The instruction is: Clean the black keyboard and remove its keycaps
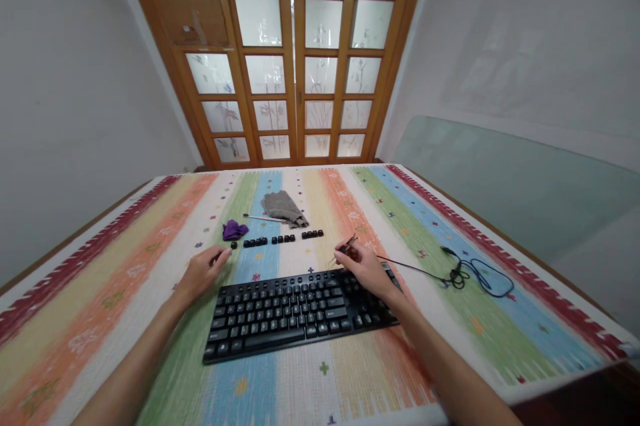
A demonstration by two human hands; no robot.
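Striped cloth (290,383) spreads beneath the left hand (204,271) and the right hand (364,268) — a black keyboard (285,319) lies on the near side of both, its right end under the right wrist; beyond them rests a grey rag (284,206), with a purple cloth (234,231) just past the left fingertips, whose narrow grip may be empty or not, I cannot tell; black keycaps (283,239) line up from those fingertips toward the right hand — it pinches a small wiry tool (344,249)

Looks forward and down from the wearer's head, close above the black computer keyboard (280,313) and striped tablecloth (457,323). Reaches in wide angle to the glass-paned wooden doors (300,73) at the far end, between left wall (75,66) and right wall (525,26).
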